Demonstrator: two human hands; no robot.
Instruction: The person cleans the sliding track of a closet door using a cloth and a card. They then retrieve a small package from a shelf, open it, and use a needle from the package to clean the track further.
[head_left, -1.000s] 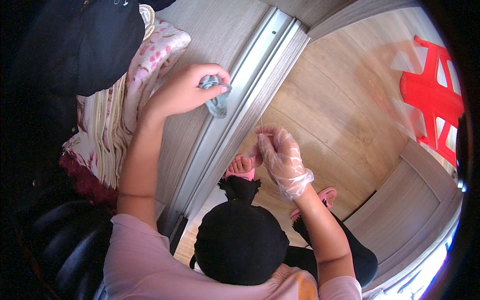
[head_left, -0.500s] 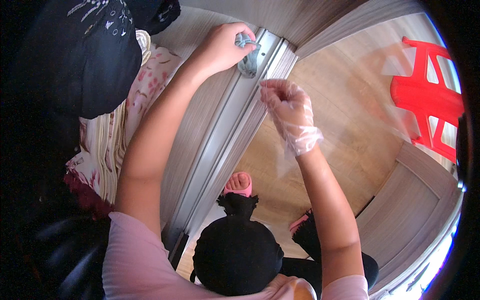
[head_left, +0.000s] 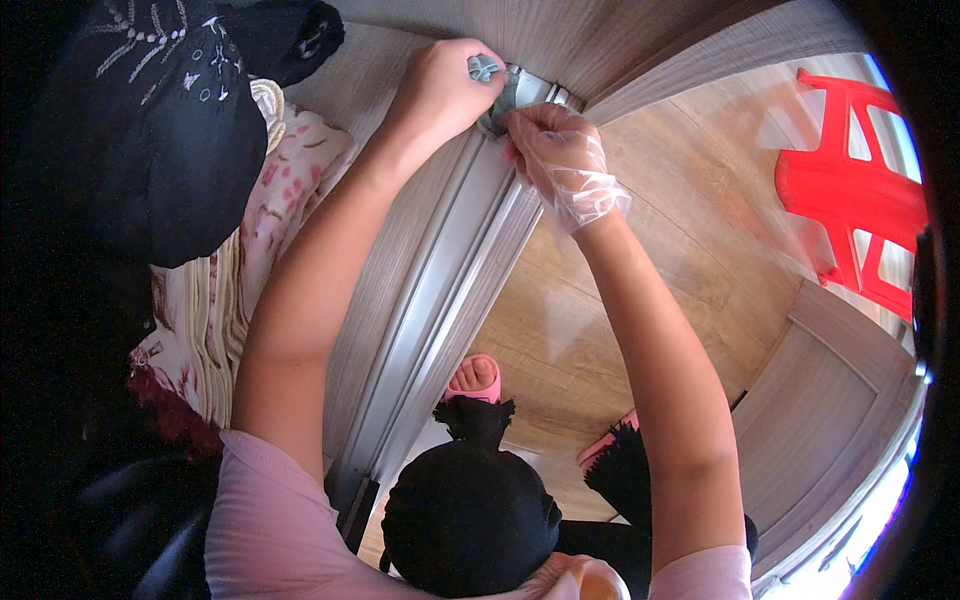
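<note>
My left hand (head_left: 445,88) is closed around a crumpled grey-green cloth (head_left: 484,68) at the far end of a metal sliding-door track (head_left: 466,215). Part of the cloth hangs below the fingers onto the track. A thin clear plastic glove covers my right hand (head_left: 562,158), which is pinched right beside the hanging part of the cloth. Whatever lies between its fingertips is hidden; I cannot tell if they touch the cloth.
Folded pink-and-cream fabric (head_left: 285,185) and a dark embroidered garment (head_left: 190,150) lie on the left. A wood-grain panel (head_left: 620,50) closes off the track's far end. At right are a red plastic stool (head_left: 840,190) and a wooden door panel (head_left: 820,380).
My right hand has moved up and left, close to the cloth. A thin line seen at its fingertips earlier is no longer visible. My left hand has shifted slightly up and left.
</note>
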